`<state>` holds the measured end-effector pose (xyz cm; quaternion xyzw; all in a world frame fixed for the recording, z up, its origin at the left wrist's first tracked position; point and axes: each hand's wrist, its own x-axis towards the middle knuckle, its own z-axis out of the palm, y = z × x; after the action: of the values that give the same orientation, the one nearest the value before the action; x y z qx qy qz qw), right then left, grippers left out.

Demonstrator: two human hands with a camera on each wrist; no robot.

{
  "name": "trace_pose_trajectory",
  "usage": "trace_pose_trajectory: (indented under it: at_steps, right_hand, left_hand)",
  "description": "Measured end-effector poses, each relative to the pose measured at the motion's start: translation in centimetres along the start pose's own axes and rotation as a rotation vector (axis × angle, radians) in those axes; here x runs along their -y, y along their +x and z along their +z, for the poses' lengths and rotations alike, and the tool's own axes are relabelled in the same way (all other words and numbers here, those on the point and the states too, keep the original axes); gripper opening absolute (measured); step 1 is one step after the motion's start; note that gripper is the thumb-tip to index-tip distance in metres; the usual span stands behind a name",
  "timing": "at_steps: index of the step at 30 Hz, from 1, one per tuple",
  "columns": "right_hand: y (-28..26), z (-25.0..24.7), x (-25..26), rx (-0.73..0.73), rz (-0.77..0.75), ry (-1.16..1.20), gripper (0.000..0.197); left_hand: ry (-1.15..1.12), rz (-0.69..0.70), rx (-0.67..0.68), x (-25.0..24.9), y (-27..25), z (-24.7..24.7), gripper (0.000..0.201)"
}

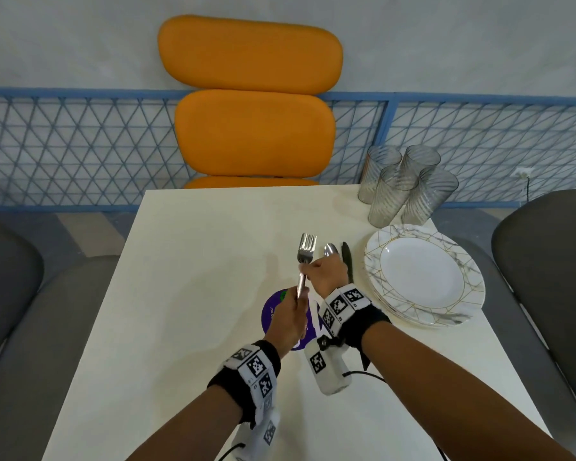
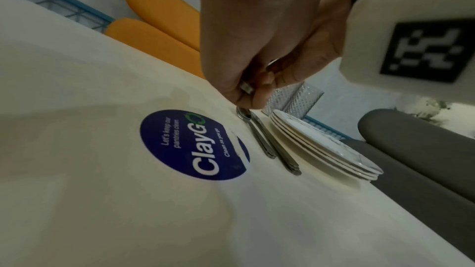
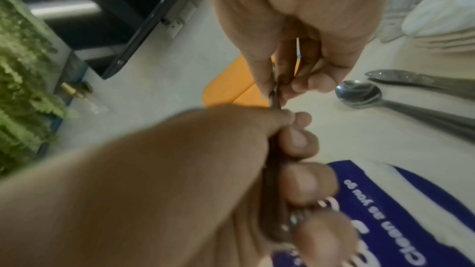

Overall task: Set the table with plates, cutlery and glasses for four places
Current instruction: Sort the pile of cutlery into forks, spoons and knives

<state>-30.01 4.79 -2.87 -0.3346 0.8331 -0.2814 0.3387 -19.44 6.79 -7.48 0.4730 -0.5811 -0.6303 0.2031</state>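
A bundle of steel forks (image 1: pixel 306 251) is held above the white table (image 1: pixel 193 267), tines pointing away from me. My left hand (image 1: pixel 295 302) grips the handles from below; a handle end shows in its fist (image 2: pixel 245 88). My right hand (image 1: pixel 308 269) pinches the forks near the neck, as the right wrist view (image 3: pixel 279 86) shows. Spoons (image 1: pixel 330 250) and knives (image 1: pixel 346 257) lie side by side on the table just right of the hands. A stack of marbled white plates (image 1: pixel 423 277) sits further right. Several ribbed glasses (image 1: pixel 399 184) stand at the far right corner.
A round blue ClayGo sticker (image 2: pixel 192 145) lies on the table under my hands. An orange chair (image 1: pixel 253 104) stands at the far end, and grey chairs (image 1: pixel 552 267) flank both sides. A blue mesh railing (image 1: pixel 80 144) runs behind.
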Motion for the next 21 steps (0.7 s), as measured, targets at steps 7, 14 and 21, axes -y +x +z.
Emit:
trace_pose_trajectory:
  at_steps: [7, 14, 21]
  right_hand:
    - [2.0, 1.3, -1.7, 0.012, 0.015, -0.117, 0.026]
    - [5.4, 1.5, -2.2, -0.002, 0.079, -0.251, 0.023]
    - [6.7, 2.4, -2.9, 0.009, 0.064, -0.34, 0.012]
  left_hand:
    - [0.156, 0.011, -0.11, 0.6, 3.2, 2.4, 0.027]
    - [0.05, -0.058, -0.07, 0.1, 4.8, 3.6, 0.01]
    - [0.434, 0.041, -0.156, 1.8, 6.7, 3.6, 0.01]
